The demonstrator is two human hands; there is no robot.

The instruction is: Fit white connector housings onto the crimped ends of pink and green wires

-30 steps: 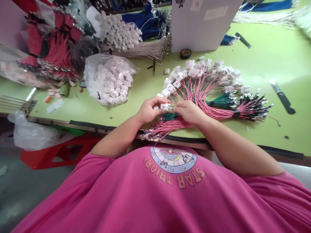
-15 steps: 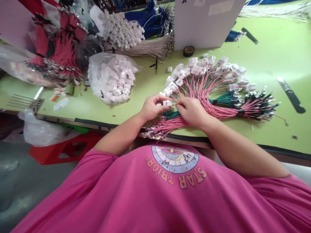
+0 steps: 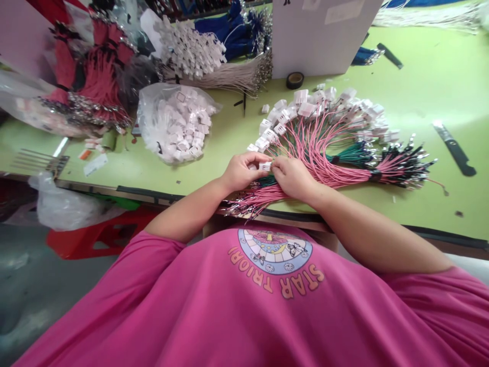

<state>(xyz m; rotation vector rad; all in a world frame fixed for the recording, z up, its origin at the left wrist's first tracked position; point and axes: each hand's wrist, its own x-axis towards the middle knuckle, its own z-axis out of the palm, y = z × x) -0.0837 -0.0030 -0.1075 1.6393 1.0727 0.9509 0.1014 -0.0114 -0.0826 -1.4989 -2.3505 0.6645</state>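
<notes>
Between the thumb and fingers of my left hand (image 3: 241, 172) is a small white plastic connector housing (image 3: 265, 166). My right hand (image 3: 292, 176) is pinched at the housing's right end; a wire end showed there a moment ago, but the fingertips now hide it. Under and beside both hands lie pink wires (image 3: 317, 148) and green wires (image 3: 351, 155) in bundles. Many far ends carry white connector housings (image 3: 301, 97), fanned in an arc beyond my hands. Bare metal terminals (image 3: 244, 206) tip the near ends of the bundle, close to the table edge.
A clear bag of loose white housings (image 3: 187, 127) lies left of my hands. Behind it are white wire bundles (image 3: 229, 74) and red bundles (image 3: 101, 81). A black tape roll (image 3: 295, 80) sits by a white box (image 3: 321, 41). At right lies a knife (image 3: 454, 148).
My right hand has moved slightly left, closer to the white housing, and the wire end visible between the hands is now covered. My left hand still holds the housing.
</notes>
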